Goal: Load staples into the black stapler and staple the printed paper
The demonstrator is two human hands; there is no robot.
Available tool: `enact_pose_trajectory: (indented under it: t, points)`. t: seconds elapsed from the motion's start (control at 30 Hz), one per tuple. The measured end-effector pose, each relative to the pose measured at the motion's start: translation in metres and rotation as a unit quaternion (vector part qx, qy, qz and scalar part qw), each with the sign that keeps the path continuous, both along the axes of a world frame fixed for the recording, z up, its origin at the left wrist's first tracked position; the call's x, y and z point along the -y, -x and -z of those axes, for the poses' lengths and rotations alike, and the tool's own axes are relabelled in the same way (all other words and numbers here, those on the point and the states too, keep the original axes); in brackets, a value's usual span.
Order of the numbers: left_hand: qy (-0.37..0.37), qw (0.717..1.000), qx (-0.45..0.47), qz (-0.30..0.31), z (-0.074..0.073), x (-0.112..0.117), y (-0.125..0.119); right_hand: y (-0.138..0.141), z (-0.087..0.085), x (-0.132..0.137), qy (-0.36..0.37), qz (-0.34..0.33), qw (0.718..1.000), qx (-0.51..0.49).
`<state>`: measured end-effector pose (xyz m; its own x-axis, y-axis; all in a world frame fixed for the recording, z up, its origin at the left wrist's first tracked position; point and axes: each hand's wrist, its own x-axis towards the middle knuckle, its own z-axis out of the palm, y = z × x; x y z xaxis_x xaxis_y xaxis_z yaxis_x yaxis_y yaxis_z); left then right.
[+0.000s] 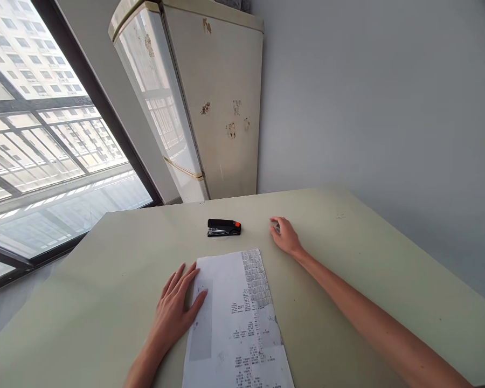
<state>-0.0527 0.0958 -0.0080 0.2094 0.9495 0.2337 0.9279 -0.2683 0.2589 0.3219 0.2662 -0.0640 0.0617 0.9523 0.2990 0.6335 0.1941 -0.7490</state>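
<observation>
My left hand point(177, 307) lies flat with fingers spread, at the left edge of a printed sheet of paper point(230, 318), its thumb resting on the page. The sheet has printed text and a grey block, and runs out of view at the bottom. Beyond it sits a black stapler point(223, 227) with an orange-red patch at its right end, touched by neither hand. To the right of the stapler, my right hand point(284, 235) rests on the table with its fingers curled. Something small and greyish shows inside the curl, too hidden to name.
The pale green table point(327, 302) spreads out on both sides. Past its far edge stands a worn white refrigerator point(222, 81). A grey wall point(372, 97) is behind and to the right, and a large window point(44, 134) is at the left.
</observation>
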Motion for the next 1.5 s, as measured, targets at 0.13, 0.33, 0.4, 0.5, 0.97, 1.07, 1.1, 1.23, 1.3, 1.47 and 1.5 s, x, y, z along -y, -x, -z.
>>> enact_pose_trajectory:
  t: [0.13, 0.33, 0.4, 0.5, 0.97, 1.07, 1.1, 1.23, 1.3, 1.47, 1.5]
  points:
    - [0.000, 1.000, -0.004, 0.003, -0.001, 0.001, 0.000, 0.044, -0.006, 0.000, 0.005, -0.052, 0.997, -0.051]
    - [0.006, 1.000, -0.006, 0.004, -0.001, 0.003, 0.000, 0.081, -0.013, 0.007, 0.021, -0.104, 0.989, -0.106]
    - [0.003, 1.000, -0.005, 0.003, 0.000, 0.003, 0.000, 0.086, -0.014, 0.009, 0.025, -0.106, 0.987, -0.122]
    - [-0.005, 1.000, -0.003, 0.005, 0.002, 0.003, 0.001, 0.089, -0.016, 0.011, 0.026, -0.099, 0.983, -0.149]
    - [-0.019, 1.000, 0.007, 0.011, 0.004, 0.003, 0.002, 0.093, -0.021, 0.014, 0.035, -0.111, 0.986, -0.123]
    - [-0.015, 1.000, 0.005, 0.008, 0.004, 0.004, 0.001, 0.095, -0.022, 0.011, 0.027, -0.116, 0.989, -0.082]
    - [-0.015, 1.000, 0.005, 0.006, 0.003, 0.004, 0.001, 0.096, -0.023, 0.010, 0.025, -0.114, 0.991, -0.071]
    - [-0.020, 1.000, 0.003, 0.009, 0.003, 0.005, 0.001, 0.100, -0.022, 0.002, 0.021, -0.114, 0.992, -0.040]
    - [-0.020, 1.000, -0.002, 0.008, 0.004, 0.004, 0.001, 0.103, -0.021, -0.001, 0.020, -0.125, 0.991, -0.032]
    - [-0.021, 1.000, -0.009, 0.007, 0.007, 0.003, 0.003, 0.104, -0.024, 0.001, 0.022, -0.175, 0.984, -0.034]
    - [-0.023, 1.000, -0.008, 0.008, 0.007, 0.003, 0.004, 0.103, -0.026, 0.003, 0.024, -0.189, 0.981, -0.039]
